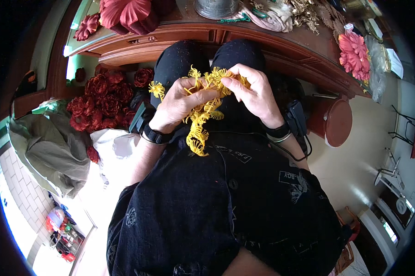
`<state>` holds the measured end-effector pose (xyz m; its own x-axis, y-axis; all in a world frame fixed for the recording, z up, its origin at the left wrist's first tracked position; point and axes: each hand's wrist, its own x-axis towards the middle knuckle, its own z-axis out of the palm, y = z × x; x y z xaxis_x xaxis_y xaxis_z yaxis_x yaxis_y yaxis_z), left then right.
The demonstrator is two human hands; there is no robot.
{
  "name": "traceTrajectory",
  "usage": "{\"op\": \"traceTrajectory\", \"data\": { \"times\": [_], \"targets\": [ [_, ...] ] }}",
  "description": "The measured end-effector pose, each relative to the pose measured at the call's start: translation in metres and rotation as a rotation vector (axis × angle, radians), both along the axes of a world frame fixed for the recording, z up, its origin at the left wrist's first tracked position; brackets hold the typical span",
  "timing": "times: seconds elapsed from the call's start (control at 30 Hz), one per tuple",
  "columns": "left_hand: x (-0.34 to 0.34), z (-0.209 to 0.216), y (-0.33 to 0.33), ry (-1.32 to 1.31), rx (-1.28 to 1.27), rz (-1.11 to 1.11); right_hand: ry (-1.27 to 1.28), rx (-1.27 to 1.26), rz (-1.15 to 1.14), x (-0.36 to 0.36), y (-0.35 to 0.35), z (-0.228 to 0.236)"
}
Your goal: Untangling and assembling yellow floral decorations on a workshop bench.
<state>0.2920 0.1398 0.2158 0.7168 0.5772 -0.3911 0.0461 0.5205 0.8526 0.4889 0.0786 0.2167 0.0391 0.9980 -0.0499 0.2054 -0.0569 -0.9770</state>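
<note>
Over my lap I hold a cluster of yellow fringed flower stamens (198, 133), apparently artificial, with curled, comb-like tips. My left hand (182, 102) is closed around its left part, thumb pointing right across the strands. My right hand (255, 94) pinches the upper right part between thumb and fingers. Between the hands the strands are bunched, and one tail hangs down against my dark shirt (180, 202). A single fringed tip sticks out left of my left hand. The finger ends are partly hidden by the yellow pieces.
Ahead stands a brown wooden desk (180, 36) with drawers, carrying large red artificial flowers (125, 14), a metal pot (216, 7) and a crumpled cloth (277, 18). Dark red flowers (108, 101) are heaped at left beside a grey bag (56, 147). A round reddish stool (338, 123) sits at right.
</note>
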Motion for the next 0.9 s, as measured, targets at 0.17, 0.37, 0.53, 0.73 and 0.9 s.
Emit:
{"op": "traceTrajectory", "data": {
  "times": [0.17, 0.37, 0.53, 0.73, 0.9],
  "targets": [
    [0.005, -0.005, -0.003, -0.191, -0.204, 0.12, 0.316, -0.089, -0.103, -0.004, -0.002, -0.005],
    [-0.007, -0.016, 0.0, -0.328, -0.212, 0.145, 0.517, -0.064, -0.429, 0.006, 0.002, -0.013],
    [-0.014, -0.017, 0.011, -0.266, -0.192, 0.22, 0.469, -0.04, -0.204, 0.028, 0.0, -0.005],
    [-0.01, -0.012, 0.003, -0.218, -0.228, 0.277, 0.322, 0.012, -0.218, 0.04, 0.012, 0.02],
    [-0.013, -0.022, 0.012, -0.226, -0.183, 0.23, 0.306, 0.083, -0.313, 0.062, 0.032, 0.041]
  ]
}}
